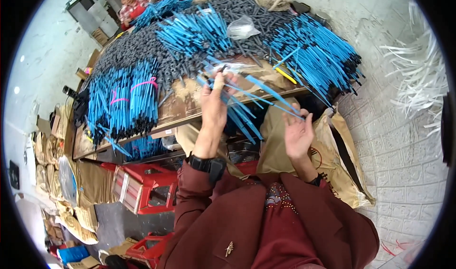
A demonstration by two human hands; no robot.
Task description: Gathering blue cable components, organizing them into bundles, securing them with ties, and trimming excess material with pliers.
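Strips, blue and narrow, span the gap between the two hands in the head view, over the person's lap at the near edge of the worktop. The left hand grasps a small cluster of them between thumb and fingers, several ends fanning out and hanging below it. The right hand lightly pinches the far ends of a couple between thumb and fingertips, its palm otherwise unfilled.

They look like thin plastic: very light, springy along their length, easily bent, and probably rather slick, so a loose cluster could slide or splay. Breakage seems unlikely, though a sharp fold might leave a crease. A firm pinch near one end, with the ends lined up, should control several at once; a fingertip grip at the other end would suit separating single ones.

On the worktop, a bundle of blue pieces with dark ends stands to the left, bound with pink ties, and a loose heap of similar pieces lies to the right. Small grey parts spread behind, near a clear plastic bag.
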